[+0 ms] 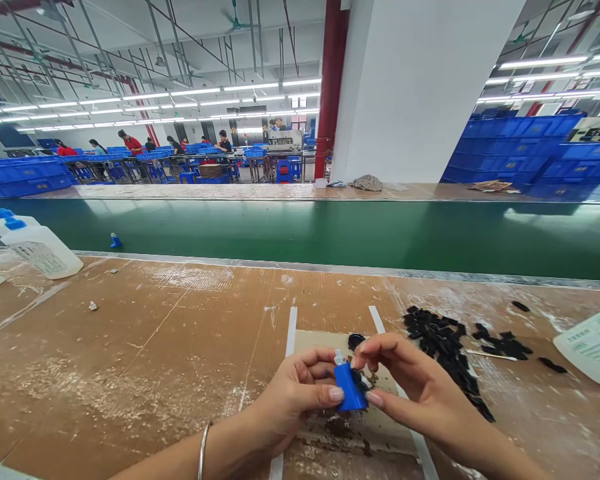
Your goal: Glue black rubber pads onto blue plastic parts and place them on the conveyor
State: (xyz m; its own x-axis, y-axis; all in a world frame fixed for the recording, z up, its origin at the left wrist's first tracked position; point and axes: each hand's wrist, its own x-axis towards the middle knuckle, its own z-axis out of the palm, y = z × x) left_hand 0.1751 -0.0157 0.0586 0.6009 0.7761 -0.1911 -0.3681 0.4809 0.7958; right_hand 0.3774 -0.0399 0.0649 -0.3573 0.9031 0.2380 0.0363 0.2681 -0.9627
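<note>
At the bottom center of a brown table (130,347), a left hand (293,400) with a bangle (203,453) at the wrist curls around a blue bottle (350,388), its thumb pressed against the side. A right hand (410,380) pinches the bottle's far end between thumb and forefinger; a small dark piece sits there, though how it is gripped is hard to tell. The bottle, with a white tip (339,358), is held over a cardboard sheet (320,340). A heap of black pieces (443,350) lies at 2 o'clock from the hands, and a printed sheet (593,347) at 3 o'clock. A white bottle (37,247) stands at 10 o'clock beside a green conveyor belt (300,233). Far off at 11 o'clock are other workers (130,143); blue crates (510,147) are stacked at 1 o'clock.
</note>
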